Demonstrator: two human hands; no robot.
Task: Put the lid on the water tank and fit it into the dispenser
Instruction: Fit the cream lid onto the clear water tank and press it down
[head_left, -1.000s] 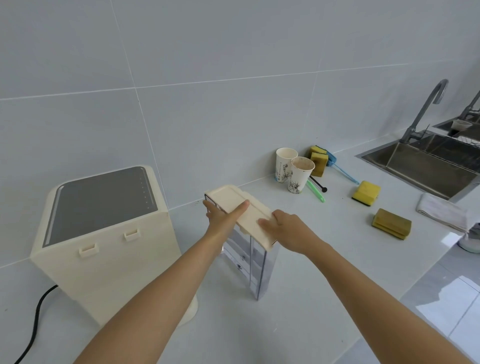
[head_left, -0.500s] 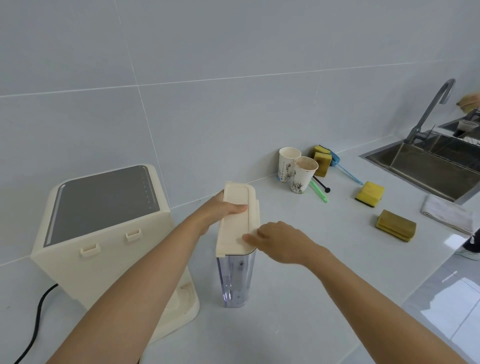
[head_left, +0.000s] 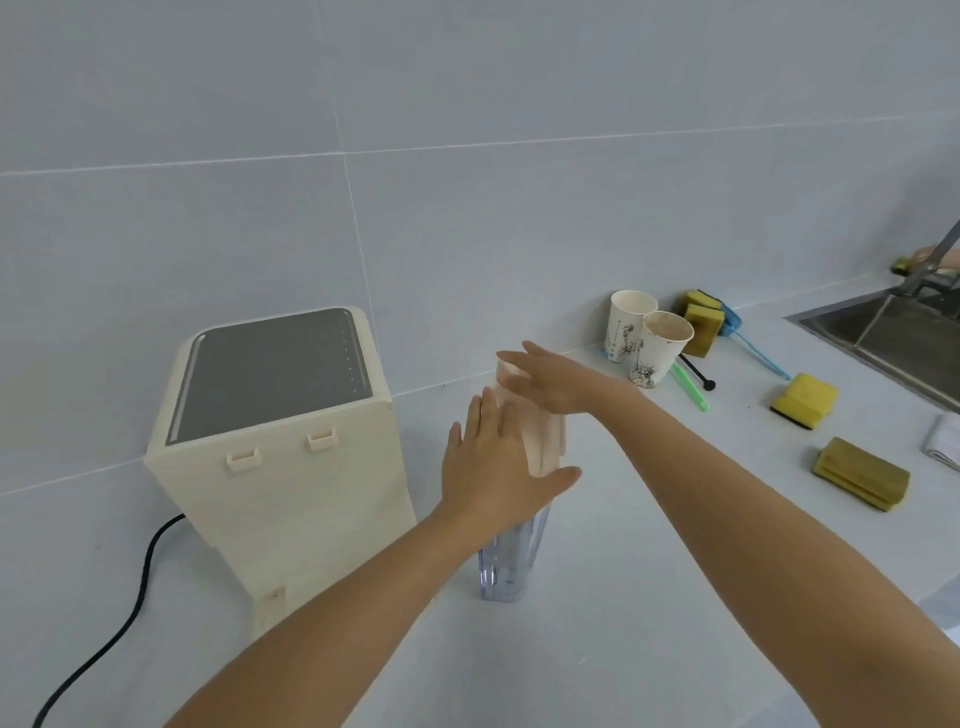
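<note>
- Both of your hands have flattened since half a second ago: then your fingers pinched the edges of the cream plastic lid (head_left: 540, 436); now your left hand (head_left: 493, 467) lies open, palm down, over its near end, thumb hooked past the near edge, and your right hand (head_left: 550, 379) lies open across its far end.
- Neither hand grips anything; both press down on the lid with fingers spread.
- That lid now sits along the top of the clear, narrow plastic water tank (head_left: 506, 566), which stands upright on the pale worktop (head_left: 649, 597), near its middle and just right of the dispenser.
- I judge the lid step nearly done: you seem to be seating it. Your hands hide the seam, so I cannot tell whether it has closed all round.
- The cream box-shaped dispenser with a grey top panel (head_left: 275, 441) stands toward the worktop's left end, its black power cord (head_left: 140, 587) trailing to the left edge.
- Fitting the tank into it is still ahead; you will need a firm hold on the tank body.
- Two paper cups (head_left: 644, 338) stand at the back edge, well clear.
</note>
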